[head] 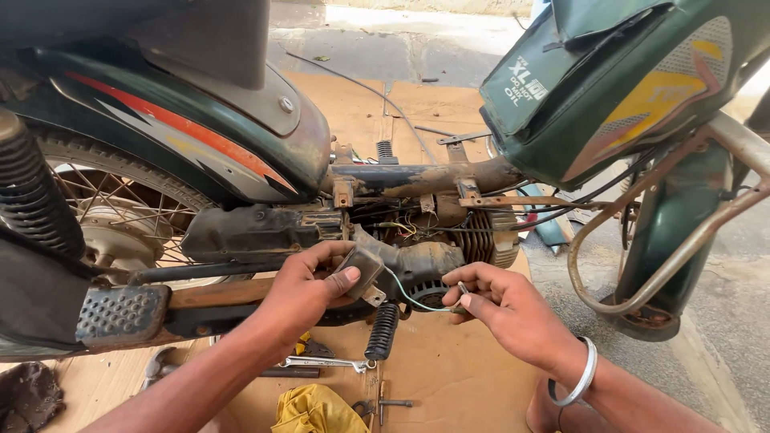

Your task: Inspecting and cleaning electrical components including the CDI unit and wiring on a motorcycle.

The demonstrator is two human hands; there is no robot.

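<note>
- At the far left we see the spoked rear wheel [120,216] and a coiled shock spring [32,200] of the stripped moped, with a ribbed metal footrest [120,313] below them.
- Our left hand [301,293] is closed around a small grey box-shaped part [361,269], thumb pressed on its near face, fingers wrapped behind. The part sits just in front of the engine casing [425,265], under the rusty frame tube [425,178].
- We judge the box light and rigid, its dusty skin giving fair grip; holding it by the body, as now, seems sound, rather than by its lead.
- A thin pale green wire [409,298] runs from the box rightward in a slack curve. It looks soft and easily kinked or torn at its root, so we would take it near the end and pull gently.
- Our right hand [501,309], with a metal bangle [579,375] on the wrist, pinches the wire's far end between thumb and forefinger; the other fingers are curled in.
- Below, on the cardboard sheet [457,377], lie a spanner [325,363], a yellow cloth [317,410] and a black spring [382,330].
- At the right stands the green fuel tank [609,88] and a bent guard bar [682,232].
</note>
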